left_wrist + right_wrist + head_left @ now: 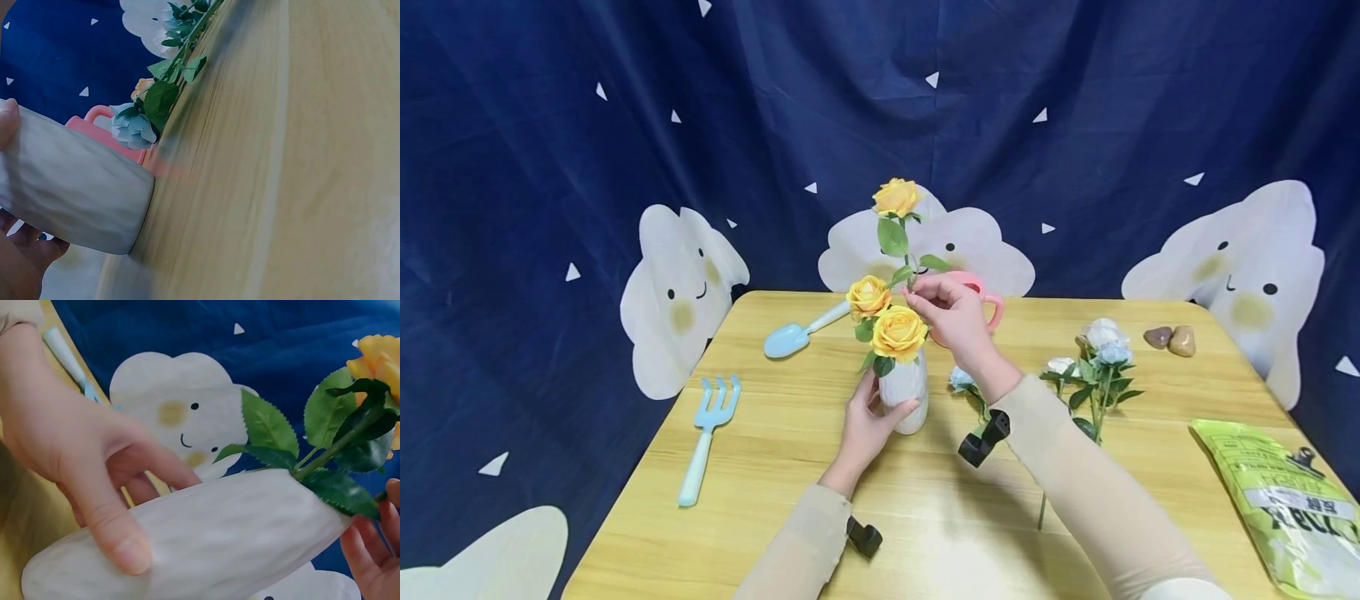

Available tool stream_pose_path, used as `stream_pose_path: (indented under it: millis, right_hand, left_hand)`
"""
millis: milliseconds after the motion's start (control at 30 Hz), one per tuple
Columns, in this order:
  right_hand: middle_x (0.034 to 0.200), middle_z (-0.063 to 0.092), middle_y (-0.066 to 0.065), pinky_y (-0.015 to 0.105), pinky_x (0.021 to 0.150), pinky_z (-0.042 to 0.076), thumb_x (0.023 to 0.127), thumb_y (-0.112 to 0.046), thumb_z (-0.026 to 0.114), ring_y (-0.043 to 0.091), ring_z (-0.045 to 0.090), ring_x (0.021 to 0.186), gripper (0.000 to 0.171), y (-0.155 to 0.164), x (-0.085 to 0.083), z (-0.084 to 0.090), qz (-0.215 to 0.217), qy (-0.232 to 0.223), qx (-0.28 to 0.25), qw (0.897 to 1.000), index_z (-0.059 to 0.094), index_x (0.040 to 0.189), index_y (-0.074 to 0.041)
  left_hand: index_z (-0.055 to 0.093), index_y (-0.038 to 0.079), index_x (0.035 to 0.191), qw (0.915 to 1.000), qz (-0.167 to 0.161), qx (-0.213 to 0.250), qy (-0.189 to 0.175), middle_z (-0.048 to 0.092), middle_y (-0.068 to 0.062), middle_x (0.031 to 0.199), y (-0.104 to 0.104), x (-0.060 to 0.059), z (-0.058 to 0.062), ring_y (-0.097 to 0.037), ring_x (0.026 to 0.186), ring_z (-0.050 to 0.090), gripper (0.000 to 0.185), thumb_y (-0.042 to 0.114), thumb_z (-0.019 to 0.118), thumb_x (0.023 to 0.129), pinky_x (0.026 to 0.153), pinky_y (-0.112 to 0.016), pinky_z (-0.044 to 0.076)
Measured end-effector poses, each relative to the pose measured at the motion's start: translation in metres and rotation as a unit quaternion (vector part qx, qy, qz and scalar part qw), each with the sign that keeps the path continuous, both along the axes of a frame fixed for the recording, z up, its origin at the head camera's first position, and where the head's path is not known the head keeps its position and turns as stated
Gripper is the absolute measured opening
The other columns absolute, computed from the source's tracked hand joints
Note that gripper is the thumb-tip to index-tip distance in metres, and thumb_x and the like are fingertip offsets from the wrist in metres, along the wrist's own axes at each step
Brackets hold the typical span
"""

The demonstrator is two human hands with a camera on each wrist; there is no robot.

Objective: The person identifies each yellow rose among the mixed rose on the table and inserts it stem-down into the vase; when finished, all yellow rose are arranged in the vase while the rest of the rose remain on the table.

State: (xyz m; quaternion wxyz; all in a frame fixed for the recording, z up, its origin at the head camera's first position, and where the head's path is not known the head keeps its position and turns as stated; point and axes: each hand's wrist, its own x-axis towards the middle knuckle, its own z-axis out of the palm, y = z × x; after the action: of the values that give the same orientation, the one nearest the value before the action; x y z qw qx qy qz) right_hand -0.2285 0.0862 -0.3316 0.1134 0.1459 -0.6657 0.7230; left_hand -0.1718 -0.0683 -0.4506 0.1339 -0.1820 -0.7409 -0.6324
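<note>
A white ribbed vase (907, 390) stands on the wooden table (775, 508) with three yellow roses (898, 332) in it. My left hand (871, 417) grips the vase from the left, thumb across its front. In the right wrist view the left hand (75, 462) wraps the vase (219, 537). My right hand (919, 302) pinches the stem of the tallest yellow rose (896, 197) just above the vase mouth; its fingers (375, 550) show beside the green leaves (269, 428). The left wrist view shows the vase (75, 187) resting on the table.
A pink watering can (992, 304) stands behind the vase. A blue trowel (796, 333) and blue fork (703, 437) lie at the left. Pale blue and white roses (1101, 358) lie at the right, with two stones (1172, 340) and a green bag (1292, 500).
</note>
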Motion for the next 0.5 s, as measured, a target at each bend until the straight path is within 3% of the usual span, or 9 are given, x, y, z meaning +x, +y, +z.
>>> stream_pose_path:
  millis: [200,400,500]
  right_hand:
    - [0.084,0.063,-0.001,0.019,0.058,0.048,0.088,-0.005,0.064,0.008,0.056,0.072,0.019,0.009,0.003,-0.016,0.004,-0.056,0.056,0.997,0.063,0.102,0.007]
    - [0.084,0.064,0.006,0.042,0.075,0.054,0.087,-0.003,0.062,0.016,0.062,0.077,0.017,0.026,0.012,-0.036,0.030,-0.088,0.055,0.994,0.061,0.100,0.009]
    - [0.088,0.065,0.009,0.045,0.076,0.053,0.088,-0.010,0.064,0.022,0.064,0.079,0.023,0.036,0.013,-0.046,0.036,-0.100,0.050,0.993,0.060,0.102,0.008]
  left_hand:
    - [0.039,0.012,0.141,1.0000,0.001,-0.004,-0.008,0.048,-0.013,0.133,0.001,0.001,0.000,-0.029,0.116,0.050,0.073,0.010,0.076,0.078,0.093,-0.044,0.044]
    - [0.039,0.012,0.140,0.9999,-0.008,0.007,0.000,0.047,-0.012,0.134,0.000,0.000,-0.001,-0.029,0.115,0.050,0.073,0.009,0.076,0.078,0.093,-0.047,0.043]
    - [0.039,0.013,0.140,0.9999,-0.007,0.009,0.000,0.048,-0.011,0.133,0.000,-0.001,-0.001,-0.028,0.114,0.051,0.072,0.009,0.076,0.078,0.093,-0.047,0.043]
